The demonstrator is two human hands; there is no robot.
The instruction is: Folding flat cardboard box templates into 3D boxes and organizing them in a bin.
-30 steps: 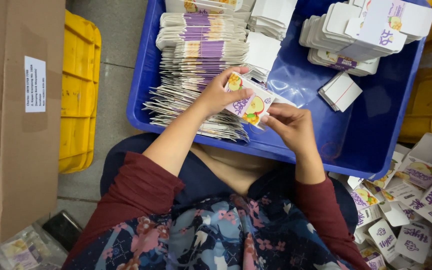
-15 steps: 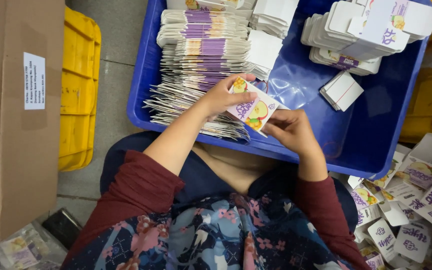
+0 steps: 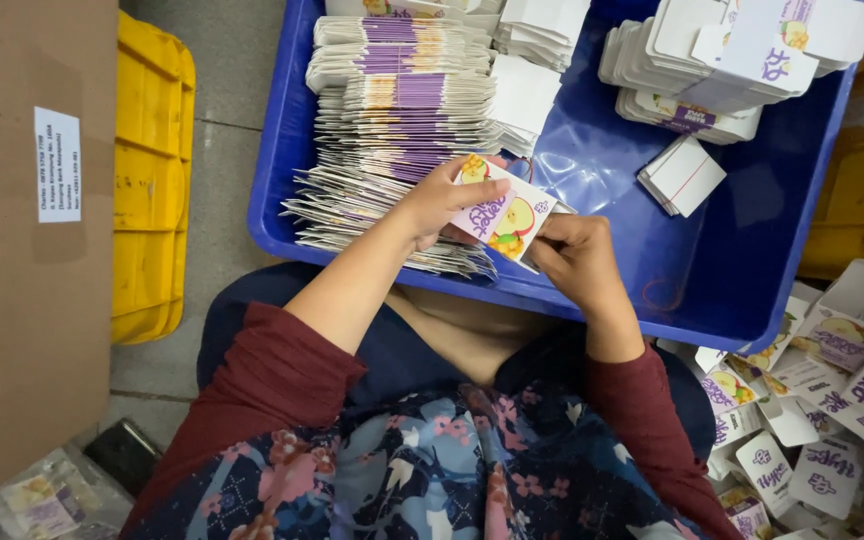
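Flat printed carton point(image 3: 505, 215) | frame centre, above blue bin point(image 3: 742, 270) | left hand point(image 3: 442, 200) and right hand point(image 3: 572, 255) both pinch it | unfolded stack point(image 3: 392, 130) upper left remains | formed boxes point(image 3: 822, 390) lower right

1. The tray point(image 3: 712, 300) lies at twelve o'clock from the person's lap.
2. In it, flat carton stacks point(image 3: 392, 110) sit at eleven o'clock, folded boxes point(image 3: 722, 60) at one o'clock.
3. The small carton point(image 3: 500, 215) is over the tray's near rim, left hand point(image 3: 442, 200) on its nine o'clock side, right hand point(image 3: 572, 255) at four (both touching it).
4. The crate point(image 3: 147, 180) stands at nine o'clock, the cardboard box point(image 3: 12, 250) beyond it.
5. Loose cartons point(image 3: 812, 420) pile at four o'clock.
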